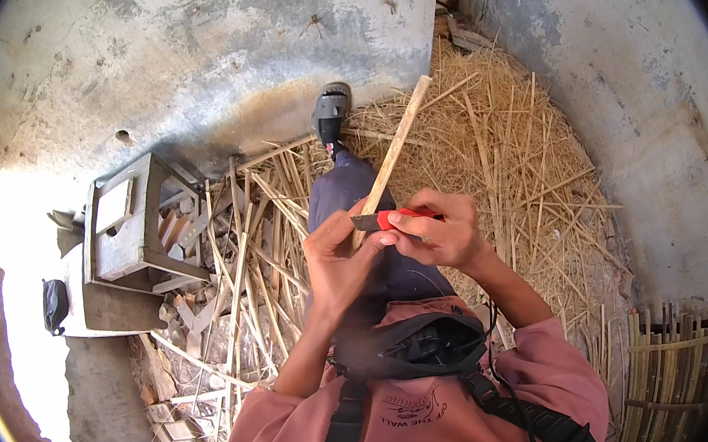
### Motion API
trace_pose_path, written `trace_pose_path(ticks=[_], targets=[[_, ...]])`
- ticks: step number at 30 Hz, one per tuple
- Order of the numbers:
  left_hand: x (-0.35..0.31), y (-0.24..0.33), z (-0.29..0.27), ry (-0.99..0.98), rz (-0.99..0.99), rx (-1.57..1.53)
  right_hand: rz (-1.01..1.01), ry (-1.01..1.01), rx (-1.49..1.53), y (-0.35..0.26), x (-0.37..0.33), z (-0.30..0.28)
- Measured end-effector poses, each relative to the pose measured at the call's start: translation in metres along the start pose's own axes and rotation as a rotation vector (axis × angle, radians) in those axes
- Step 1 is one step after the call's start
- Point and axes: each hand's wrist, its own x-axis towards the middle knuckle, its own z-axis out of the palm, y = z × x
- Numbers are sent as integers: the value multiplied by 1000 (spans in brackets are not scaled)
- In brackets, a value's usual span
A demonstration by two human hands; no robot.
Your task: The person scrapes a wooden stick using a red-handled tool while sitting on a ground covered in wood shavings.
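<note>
A long, pale bamboo or wood strip (400, 140) slants up and away to the right from my hands. Its near end sits in my left hand (332, 253), with the fingers closed round it. My right hand (444, 233) grips the red handle of a utility knife (388, 220), whose grey blade points left. That blade lies across the strip close to its near end, right by my left fingertips. Both hands meet in front of my body, above my dark trouser leg. Whether the edge is cutting into the strip cannot be seen.
Loose strips (243, 271) litter the floor at left, beside broken rubble. A pile of straw and shavings (509, 136) spreads ahead and right. An open wooden frame box (127, 240) stands at left. At lower right is a slatted bamboo panel (676, 368). Weathered walls (207, 55) surround this.
</note>
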Motion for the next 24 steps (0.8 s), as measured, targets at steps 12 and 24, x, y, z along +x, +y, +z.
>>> trace_pose_path(ticks=[12,24], targets=[[-3,-9,-6,-12,-72,74,-43,44,-126,-6,0,2],[2,1,4,21,-60,249,-29,82,-230,-2,0,-1]])
